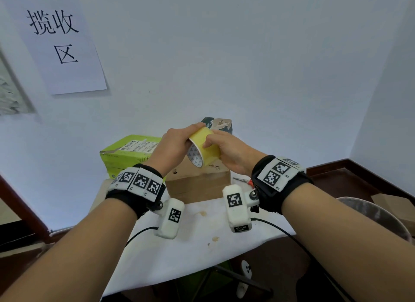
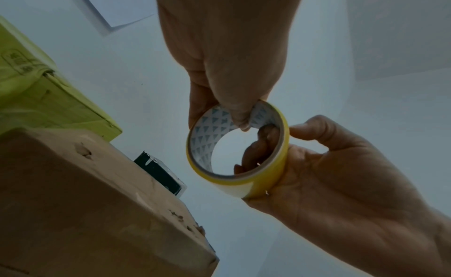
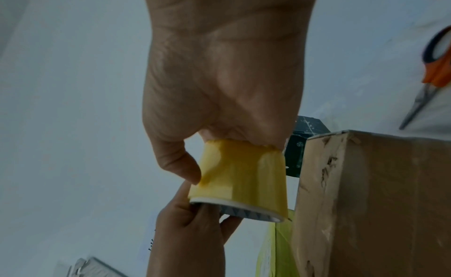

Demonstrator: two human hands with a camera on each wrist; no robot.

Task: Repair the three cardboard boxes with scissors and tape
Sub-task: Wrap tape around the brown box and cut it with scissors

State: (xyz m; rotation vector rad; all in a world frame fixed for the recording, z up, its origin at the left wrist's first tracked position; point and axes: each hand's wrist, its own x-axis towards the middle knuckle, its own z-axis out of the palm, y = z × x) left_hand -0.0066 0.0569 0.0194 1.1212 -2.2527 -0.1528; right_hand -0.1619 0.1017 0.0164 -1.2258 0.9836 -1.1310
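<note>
Left hand (image 1: 170, 149) gripping yellow tape roll (image 1: 203, 149) by core, above brown box (image 1: 199, 184); right hand (image 1: 231, 153) pinching outer layer. Risk: loose end tearing or resticking while fingernail is lifting it. Scissors (image 3: 429, 76) lying on table.

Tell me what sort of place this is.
Probably a parcel collection corner: a wall sign reads "揽收区" (collection area), and a green box, a brown box and a tape roll are present.

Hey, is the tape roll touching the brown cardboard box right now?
Apart. The left wrist view shows the tape roll, held by both hands, with bare wall between it and the brown box.
</note>
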